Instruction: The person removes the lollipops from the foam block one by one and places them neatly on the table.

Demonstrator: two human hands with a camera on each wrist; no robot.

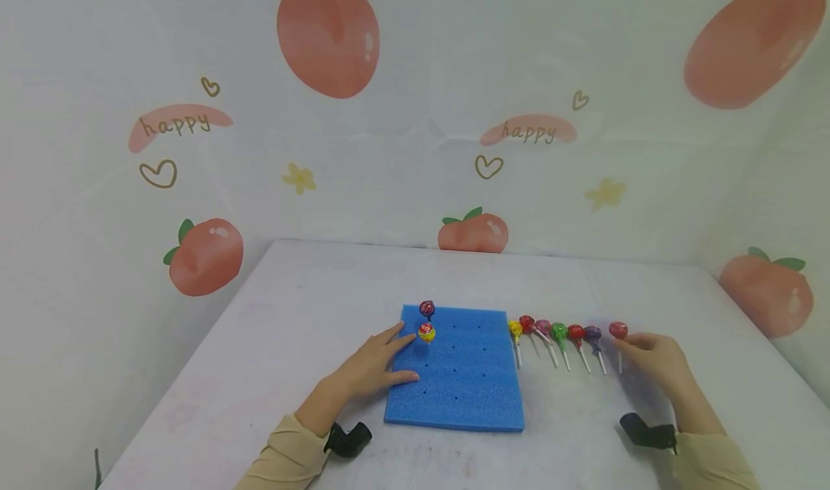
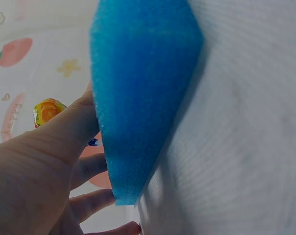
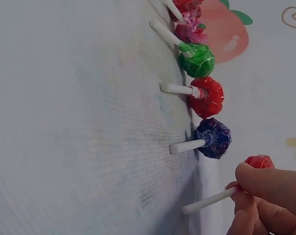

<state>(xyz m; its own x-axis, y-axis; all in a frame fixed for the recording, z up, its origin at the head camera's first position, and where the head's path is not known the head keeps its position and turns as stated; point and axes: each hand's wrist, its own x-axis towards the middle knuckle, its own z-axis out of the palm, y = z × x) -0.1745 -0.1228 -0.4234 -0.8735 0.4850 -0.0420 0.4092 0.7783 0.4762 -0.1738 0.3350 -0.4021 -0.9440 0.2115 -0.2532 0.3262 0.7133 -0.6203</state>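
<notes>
A blue foam board [image 1: 454, 411] with small holes lies on the table. Near its far left corner, a dark red lollipop [image 1: 426, 308] and a yellow-and-red lollipop [image 1: 426, 333] stand upright in it. My left hand [image 1: 369, 366] rests on the board's left edge, fingers spread and relaxed; in the left wrist view its thumb and fingers lie along the foam [image 2: 143, 98]. My right hand [image 1: 658, 360] pinches a pinkish-red lollipop [image 3: 259, 161] just below its wrapped head, between thumb and fingers. The white stick points away from the hand, toward the table in the right wrist view.
Right of the board lies a row of lollipops: a yellow one [image 1: 515, 328], a red one [image 1: 527, 323], a pink one [image 1: 543, 327], a green one [image 1: 559, 333], another red one [image 1: 576, 333] and a purple one [image 1: 593, 334]. A printed cloth [image 1: 389, 187] hangs behind the table.
</notes>
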